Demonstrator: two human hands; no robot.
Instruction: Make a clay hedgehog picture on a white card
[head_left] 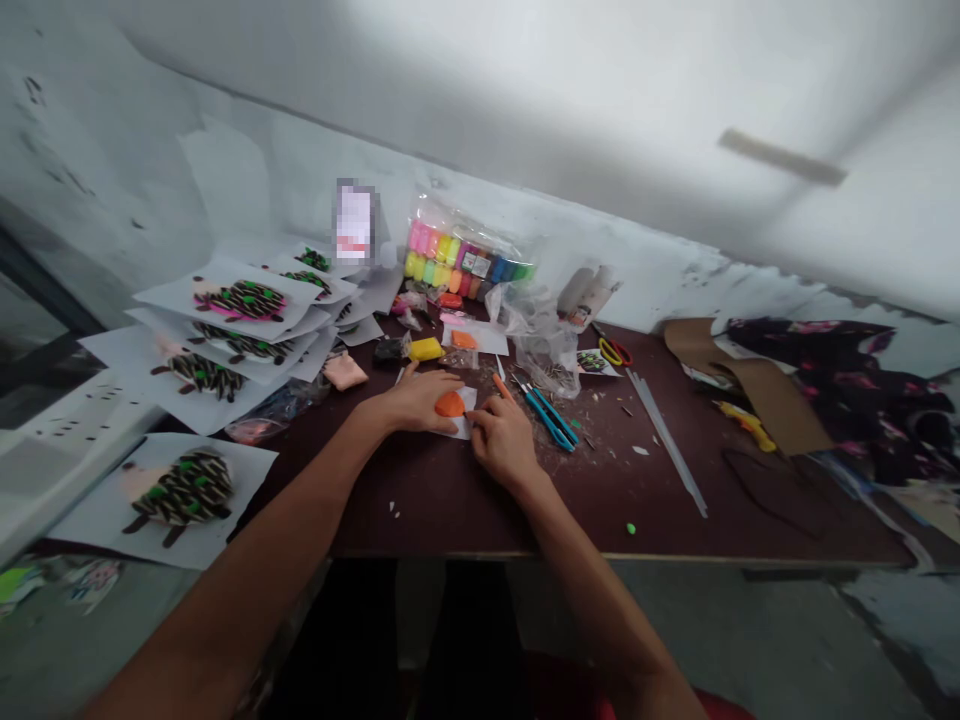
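Clay hedgehog collages on paper (180, 490) piled left, bagged clay tubs (465, 255) behind, red-yellow scissors (615, 352), metal ruler (666, 440), brown cardboard (772, 400), floral cloth (825, 390) right.

The white wall (187, 110) has some stains, and it stands behind the dark brown bench (675, 530) over a grey floor (720, 630).

Apparently matt orange modelling clay (450, 404)

The dark brown wooden bench (465, 520) carries white paper sheets bearing clay hedgehog figures (238, 305) at its left end and a clear plastic tub of multicoloured clay blocks (465, 255) at the back. A small white paper scrap (469, 402), teal-handled scissors (551, 418) and a long grey metal ruler (666, 440) lie on its top.
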